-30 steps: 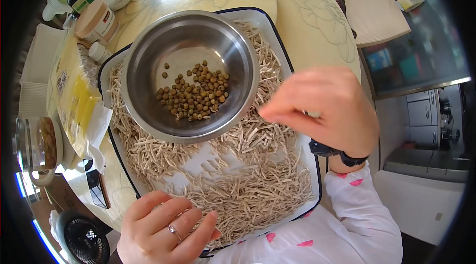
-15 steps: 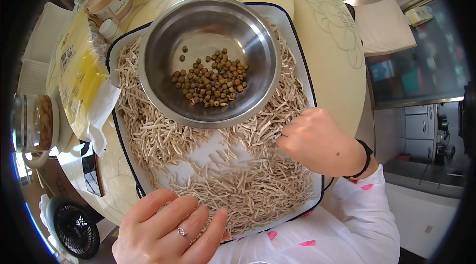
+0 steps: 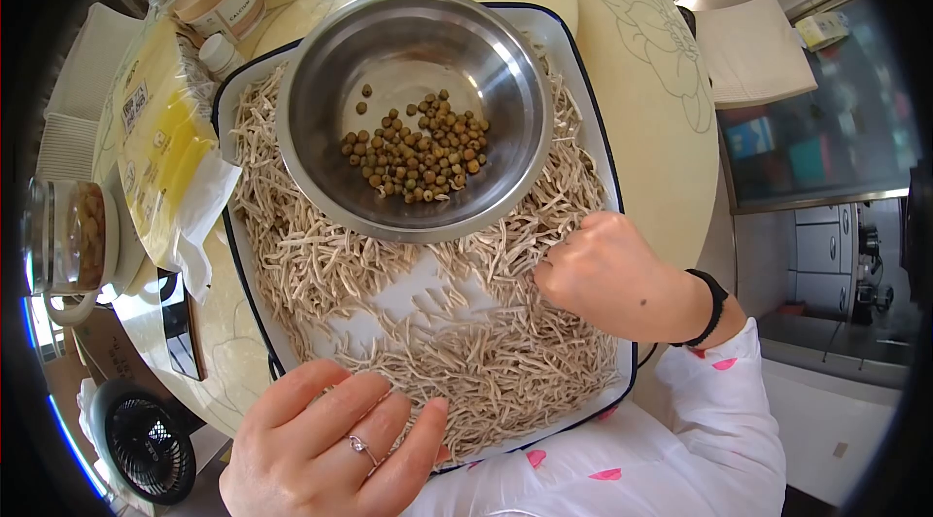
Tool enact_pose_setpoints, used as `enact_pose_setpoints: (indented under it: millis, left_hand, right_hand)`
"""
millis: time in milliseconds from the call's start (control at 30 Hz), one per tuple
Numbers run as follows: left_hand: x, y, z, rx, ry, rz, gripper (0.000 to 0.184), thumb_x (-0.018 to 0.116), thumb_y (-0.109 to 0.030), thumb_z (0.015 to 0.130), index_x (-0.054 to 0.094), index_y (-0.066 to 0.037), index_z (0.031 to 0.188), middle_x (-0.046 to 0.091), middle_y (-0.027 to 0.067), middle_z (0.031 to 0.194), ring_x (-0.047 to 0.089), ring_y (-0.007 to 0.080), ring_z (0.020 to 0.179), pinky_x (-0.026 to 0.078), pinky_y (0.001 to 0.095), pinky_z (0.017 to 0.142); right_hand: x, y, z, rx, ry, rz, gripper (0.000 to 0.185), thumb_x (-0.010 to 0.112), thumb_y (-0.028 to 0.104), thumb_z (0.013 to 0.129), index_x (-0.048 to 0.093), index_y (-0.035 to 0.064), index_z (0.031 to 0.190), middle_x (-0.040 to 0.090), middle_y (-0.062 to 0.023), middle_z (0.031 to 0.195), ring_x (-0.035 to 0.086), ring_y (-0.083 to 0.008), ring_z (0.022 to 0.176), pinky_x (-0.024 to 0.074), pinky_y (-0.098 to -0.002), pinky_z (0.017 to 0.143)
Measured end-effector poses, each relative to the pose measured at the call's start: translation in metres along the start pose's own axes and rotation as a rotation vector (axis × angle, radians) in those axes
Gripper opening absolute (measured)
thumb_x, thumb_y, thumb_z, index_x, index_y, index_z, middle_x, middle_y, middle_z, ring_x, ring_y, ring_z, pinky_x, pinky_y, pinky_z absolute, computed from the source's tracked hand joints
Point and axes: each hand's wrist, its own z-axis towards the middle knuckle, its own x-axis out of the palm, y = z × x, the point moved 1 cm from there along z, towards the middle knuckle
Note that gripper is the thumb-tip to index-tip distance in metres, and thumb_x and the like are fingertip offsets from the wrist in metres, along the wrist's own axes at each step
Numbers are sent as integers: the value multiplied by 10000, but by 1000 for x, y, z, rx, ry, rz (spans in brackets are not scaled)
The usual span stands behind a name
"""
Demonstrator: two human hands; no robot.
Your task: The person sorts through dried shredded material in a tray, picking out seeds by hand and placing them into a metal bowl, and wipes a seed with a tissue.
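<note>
Head view: the left hand (image 3: 326, 444), half open with nothing visible in it, hovers by the near edge of the tray (image 3: 418, 291), the bowl (image 3: 319, 133) of brown balls (image 3: 429, 159) rests among pale strips (image 3: 486, 361), and the right hand (image 3: 614, 282), its pinch hidden from me, might upset that bowl by jogging it.

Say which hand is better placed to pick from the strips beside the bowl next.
The right hand, probably: it's at the pale strips near the steel bowl; the left hand is farther away.
</note>
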Motion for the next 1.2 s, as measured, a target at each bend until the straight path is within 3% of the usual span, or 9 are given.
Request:
enact_pose_setpoints:
  millis: [67, 267, 367, 500, 600, 767, 867, 1067, 1200]
  left_hand:
    - [-1, 0, 0, 7, 6, -1, 356, 762, -156, 772, 675, -21, 1090, 661, 86, 927, 654, 264, 918, 521, 424, 817]
    - [-1, -1, 1, 10, -6, -13, 347, 763, -148, 773, 675, -14, 1080, 661, 88, 920, 653, 267, 910, 519, 430, 819]
    - [-1, -1, 0, -8, -4, -26, 348, 761, -146, 771, 672, -13, 1079, 657, 92, 916, 651, 269, 907, 517, 432, 817]
    - [-3, 1, 0, 6, 6, -15, 333, 767, -159, 791, 677, 3, 1067, 668, 79, 914, 654, 280, 897, 523, 421, 809]
    - [11, 2, -1, -18, -60, 48, 378, 826, -245, 666, 706, -60, 973, 671, 22, 819, 649, 224, 771, 489, 387, 709]
    - [10, 2, 1, -18, -43, 51, 397, 822, -243, 664, 702, -54, 992, 667, 22, 827, 647, 225, 784, 491, 385, 718]
    - [10, 1, 1, -9, -44, 63, 401, 822, -240, 659, 702, -55, 993, 666, 20, 836, 648, 222, 795, 491, 387, 726]
    - [11, 1, 4, -17, -17, 48, 406, 826, -231, 658, 701, -60, 1004, 667, 19, 855, 648, 223, 808, 489, 390, 738]
    - [14, 5, 5, -16, 6, 34, 400, 826, -220, 686, 700, -68, 1034, 668, 15, 867, 647, 228, 830, 489, 395, 747]
  right_hand:
    - [4, -1, 1, -25, -64, 34, 85, 715, 70, 575, 639, 104, 594, 636, -47, 587, 684, -231, 623, 493, -351, 575]
    - [-11, -7, 4, 62, -21, 69, 76, 710, 66, 638, 653, 97, 677, 651, -73, 630, 712, -250, 679, 522, -368, 571]
    - [-8, -13, 3, 28, 19, 16, 110, 704, 137, 674, 606, 99, 703, 624, -50, 588, 671, -249, 619, 504, -377, 566]
    - [-7, -11, 0, -9, -35, 61, 85, 703, 101, 662, 629, 94, 702, 636, -57, 622, 684, -256, 654, 509, -376, 573]
    - [-10, -5, 2, -17, 20, 98, 80, 704, 46, 641, 659, 89, 693, 655, -69, 657, 701, -262, 689, 516, -375, 582]
    - [-2, -5, 3, -66, 114, 58, 103, 703, 50, 638, 657, 92, 720, 653, -62, 674, 681, -284, 667, 516, -391, 584]
    - [-17, -7, -1, -58, 35, 105, 106, 711, 54, 655, 661, 96, 739, 656, -49, 683, 671, -278, 650, 518, -389, 574]
    - [-71, -13, -12, 33, -630, 340, 125, 754, 39, 742, 722, 104, 843, 673, -14, 691, 639, -170, 579, 456, -301, 495]
    - [-75, -27, 14, 113, -777, 392, 132, 758, 29, 774, 724, 73, 893, 707, -5, 755, 644, -165, 562, 456, -269, 479]
